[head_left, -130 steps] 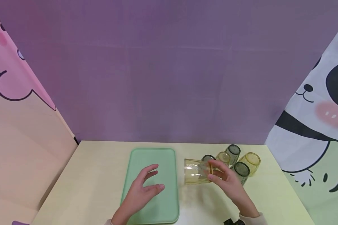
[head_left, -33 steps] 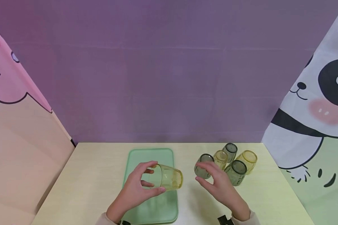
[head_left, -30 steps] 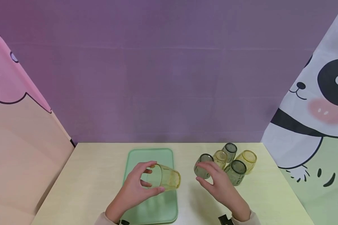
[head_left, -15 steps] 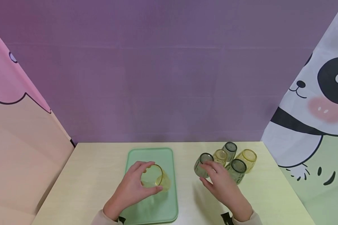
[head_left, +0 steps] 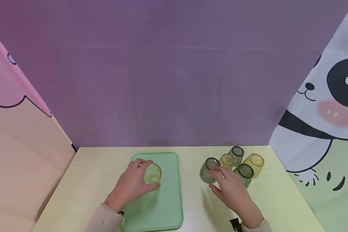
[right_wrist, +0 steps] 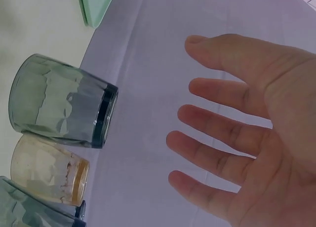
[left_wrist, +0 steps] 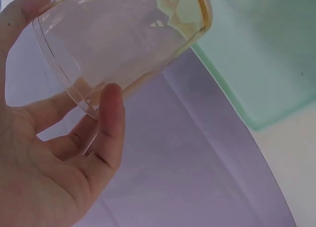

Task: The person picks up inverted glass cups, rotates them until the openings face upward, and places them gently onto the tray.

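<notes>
Pinching the rim of a transparent pale-yellow glass tumbler (head_left: 153,174) between thumb and fingers, my left hand (head_left: 133,180) holds it mouth up over the left part of a mint-green rectangular tray (head_left: 162,212); I cannot tell whether its base touches the tray. Four seconds ago the tumbler lay sideways in my right hand, right of the tray; a second ago my left hand had it, tipped with its base to the right, and now it stands nearly upright. My right hand (head_left: 229,190), to the right of the tray, is empty, fingers parted, near a smoky grey-green glass tumbler (head_left: 206,173). That tumbler is upside down, like the others further right of the tray: a second grey-green tumbler (head_left: 245,173), a small amber tumbler (head_left: 227,160), a larger yellow tumbler (head_left: 256,165) and, furthest back, a dark grey tumbler (head_left: 236,156). All rest on the pale wooden table (head_left: 95,174) that bears the tray. Beyond the tray hangs a plain purple cloth (head_left: 174,80), with a cartoon panda panel (head_left: 333,100) to its right.
</notes>
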### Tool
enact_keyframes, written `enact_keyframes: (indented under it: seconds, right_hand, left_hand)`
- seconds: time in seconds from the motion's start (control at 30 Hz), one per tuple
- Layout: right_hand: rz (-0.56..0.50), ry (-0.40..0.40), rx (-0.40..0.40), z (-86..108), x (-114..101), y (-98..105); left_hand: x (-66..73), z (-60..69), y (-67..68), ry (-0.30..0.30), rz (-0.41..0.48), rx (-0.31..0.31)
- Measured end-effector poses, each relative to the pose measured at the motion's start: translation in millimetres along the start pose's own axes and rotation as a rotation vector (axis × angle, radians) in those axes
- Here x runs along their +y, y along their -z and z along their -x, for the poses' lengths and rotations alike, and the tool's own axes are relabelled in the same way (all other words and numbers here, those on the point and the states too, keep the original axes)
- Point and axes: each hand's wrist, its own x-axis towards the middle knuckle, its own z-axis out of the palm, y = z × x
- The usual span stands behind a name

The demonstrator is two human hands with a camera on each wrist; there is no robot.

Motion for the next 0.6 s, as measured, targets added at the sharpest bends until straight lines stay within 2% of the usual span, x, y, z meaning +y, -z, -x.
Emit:
enact_keyframes:
  seconds: [0.6]
  right_hand:
    - [0.017,-0.07,-0.055,5.9,8,4]
  left_hand:
    - [-40.3,-48.5,-4.3,0.055,-0.017,-0.056]
